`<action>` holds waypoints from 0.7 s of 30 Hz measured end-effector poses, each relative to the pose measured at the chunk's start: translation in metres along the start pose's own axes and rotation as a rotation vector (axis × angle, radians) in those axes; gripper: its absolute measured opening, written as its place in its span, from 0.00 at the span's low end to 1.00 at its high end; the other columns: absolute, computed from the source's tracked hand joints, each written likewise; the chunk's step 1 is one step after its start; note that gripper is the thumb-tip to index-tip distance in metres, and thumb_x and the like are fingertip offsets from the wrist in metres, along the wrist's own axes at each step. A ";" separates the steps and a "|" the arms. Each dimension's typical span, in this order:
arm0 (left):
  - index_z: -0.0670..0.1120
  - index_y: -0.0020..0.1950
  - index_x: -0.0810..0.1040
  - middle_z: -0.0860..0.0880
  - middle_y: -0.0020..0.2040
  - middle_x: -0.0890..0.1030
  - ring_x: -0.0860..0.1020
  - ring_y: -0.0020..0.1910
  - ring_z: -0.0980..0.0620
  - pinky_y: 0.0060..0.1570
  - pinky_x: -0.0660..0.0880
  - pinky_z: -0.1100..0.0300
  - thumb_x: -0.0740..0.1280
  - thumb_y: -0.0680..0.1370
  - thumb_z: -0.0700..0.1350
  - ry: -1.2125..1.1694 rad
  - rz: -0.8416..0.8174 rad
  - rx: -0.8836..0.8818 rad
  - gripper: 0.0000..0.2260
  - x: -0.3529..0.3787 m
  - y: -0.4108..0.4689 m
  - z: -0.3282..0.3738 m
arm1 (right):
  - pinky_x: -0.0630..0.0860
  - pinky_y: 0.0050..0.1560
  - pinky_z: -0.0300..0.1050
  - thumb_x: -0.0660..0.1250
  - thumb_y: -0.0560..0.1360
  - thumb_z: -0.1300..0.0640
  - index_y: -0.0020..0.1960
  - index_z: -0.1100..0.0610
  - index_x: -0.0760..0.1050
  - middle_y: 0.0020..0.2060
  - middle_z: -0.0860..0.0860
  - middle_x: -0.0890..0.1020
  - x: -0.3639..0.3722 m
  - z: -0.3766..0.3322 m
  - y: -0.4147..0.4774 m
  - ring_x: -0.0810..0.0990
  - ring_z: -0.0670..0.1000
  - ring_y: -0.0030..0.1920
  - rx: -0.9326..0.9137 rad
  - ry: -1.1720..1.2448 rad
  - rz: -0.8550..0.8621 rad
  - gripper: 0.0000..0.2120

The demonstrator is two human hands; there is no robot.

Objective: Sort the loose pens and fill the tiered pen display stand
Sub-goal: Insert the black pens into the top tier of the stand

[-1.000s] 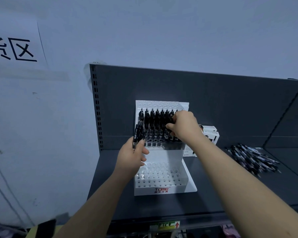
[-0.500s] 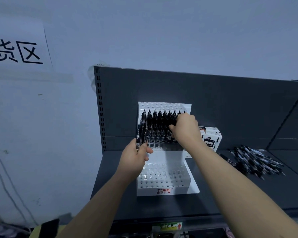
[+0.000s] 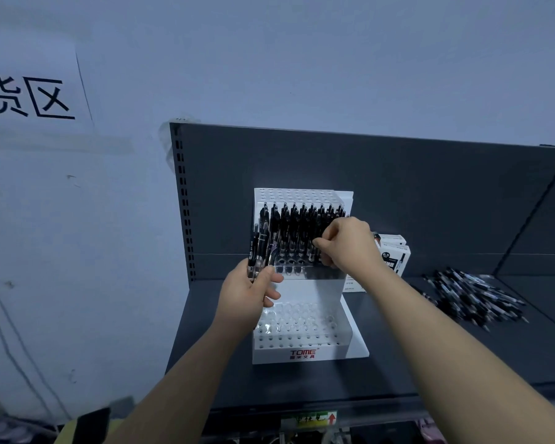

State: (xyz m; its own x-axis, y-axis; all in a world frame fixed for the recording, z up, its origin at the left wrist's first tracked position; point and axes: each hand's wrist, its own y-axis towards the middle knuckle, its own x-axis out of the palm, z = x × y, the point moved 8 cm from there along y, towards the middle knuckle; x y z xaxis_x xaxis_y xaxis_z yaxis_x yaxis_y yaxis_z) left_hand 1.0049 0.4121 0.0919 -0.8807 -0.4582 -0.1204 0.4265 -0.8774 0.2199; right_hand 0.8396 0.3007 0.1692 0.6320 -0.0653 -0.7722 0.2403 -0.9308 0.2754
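Note:
A white tiered pen display stand (image 3: 302, 350) marked TOME sits on a dark shelf. Its middle tier holds a row of several black pens (image 3: 297, 232); the lower tier's holes and the top tier's holes show no pens. My left hand (image 3: 249, 294) grips a small bundle of black pens (image 3: 257, 251) upright at the stand's left edge. At the right end of the middle row, my right hand (image 3: 346, 245) pinches a pen with thumb and fingers. A pile of loose pens (image 3: 471, 298) lies on the shelf to the right.
White pen boxes (image 3: 393, 254) stand behind the stand's right side, partly hidden by my right forearm. The dark shelf (image 3: 398, 354) has a back panel and a slotted upright (image 3: 183, 203) at the left. A paper sign (image 3: 29, 97) hangs on the wall.
My right hand has shifted slightly down along the right end of the middle row. My left hand keeps its bundle at the stand's left edge. The camera view has drifted a little.

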 end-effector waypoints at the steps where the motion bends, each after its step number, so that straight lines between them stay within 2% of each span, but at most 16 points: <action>1: 0.44 0.50 0.75 0.49 0.43 0.84 0.80 0.34 0.54 0.35 0.78 0.59 0.62 0.81 0.44 -0.020 -0.019 -0.013 0.05 0.003 0.000 0.001 | 0.81 0.33 0.45 0.70 0.75 0.56 0.39 0.61 0.79 0.28 0.53 0.83 0.001 -0.002 -0.003 0.80 0.46 0.26 -0.016 0.073 -0.031 0.10; 4: 0.43 0.51 0.75 0.49 0.44 0.85 0.81 0.35 0.52 0.36 0.79 0.57 0.62 0.81 0.45 -0.053 -0.072 -0.025 0.06 0.014 0.000 0.005 | 0.73 0.23 0.39 0.69 0.76 0.52 0.42 0.58 0.80 0.29 0.53 0.83 0.011 -0.010 -0.013 0.77 0.47 0.24 -0.014 0.308 -0.187 0.10; 8: 0.44 0.51 0.76 0.49 0.43 0.85 0.81 0.36 0.52 0.37 0.78 0.58 0.61 0.82 0.45 -0.048 -0.103 0.002 0.06 0.025 -0.002 0.012 | 0.69 0.23 0.36 0.71 0.76 0.55 0.48 0.58 0.82 0.31 0.54 0.82 0.021 -0.016 -0.022 0.73 0.49 0.25 0.035 0.536 -0.362 0.07; 11: 0.44 0.50 0.77 0.50 0.43 0.84 0.81 0.37 0.52 0.38 0.79 0.57 0.62 0.81 0.45 -0.005 -0.108 0.019 0.07 0.027 0.000 0.013 | 0.72 0.25 0.37 0.72 0.74 0.59 0.44 0.58 0.80 0.32 0.55 0.83 0.022 -0.015 -0.024 0.75 0.47 0.25 0.069 0.597 -0.386 0.03; 14: 0.47 0.51 0.79 0.47 0.43 0.83 0.81 0.43 0.51 0.45 0.79 0.55 0.62 0.81 0.49 -0.002 -0.068 0.023 0.08 0.020 0.002 0.010 | 0.76 0.26 0.37 0.69 0.75 0.67 0.45 0.63 0.76 0.30 0.56 0.82 0.007 -0.016 -0.017 0.79 0.46 0.25 0.067 0.698 -0.302 0.03; 16: 0.48 0.51 0.79 0.49 0.43 0.82 0.80 0.43 0.54 0.44 0.75 0.60 0.61 0.81 0.51 0.119 0.010 0.047 0.09 0.008 0.003 0.008 | 0.80 0.31 0.37 0.68 0.75 0.70 0.46 0.64 0.75 0.33 0.57 0.81 -0.017 -0.013 -0.007 0.81 0.46 0.27 0.032 0.709 -0.160 0.04; 19: 0.45 0.43 0.75 0.48 0.36 0.78 0.74 0.34 0.53 0.36 0.70 0.61 0.60 0.82 0.49 0.127 0.103 0.042 0.11 -0.007 0.003 0.005 | 0.83 0.41 0.46 0.69 0.75 0.67 0.42 0.61 0.77 0.33 0.56 0.83 -0.049 -0.010 0.003 0.85 0.50 0.34 -0.040 0.523 0.066 0.05; 21: 0.48 0.38 0.70 0.50 0.31 0.72 0.69 0.30 0.55 0.32 0.66 0.66 0.59 0.82 0.49 0.186 0.125 0.056 0.14 -0.009 0.001 0.009 | 0.83 0.45 0.51 0.69 0.75 0.64 0.43 0.62 0.79 0.34 0.54 0.85 -0.054 -0.016 0.004 0.85 0.53 0.38 -0.099 0.334 0.132 0.02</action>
State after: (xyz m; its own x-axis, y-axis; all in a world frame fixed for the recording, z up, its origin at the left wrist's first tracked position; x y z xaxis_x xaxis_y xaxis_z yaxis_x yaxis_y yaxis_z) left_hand 1.0118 0.4169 0.1018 -0.7662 -0.5857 -0.2644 0.5130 -0.8053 0.2973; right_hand 0.8182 0.3063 0.2213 0.8638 -0.0467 -0.5017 0.2002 -0.8819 0.4268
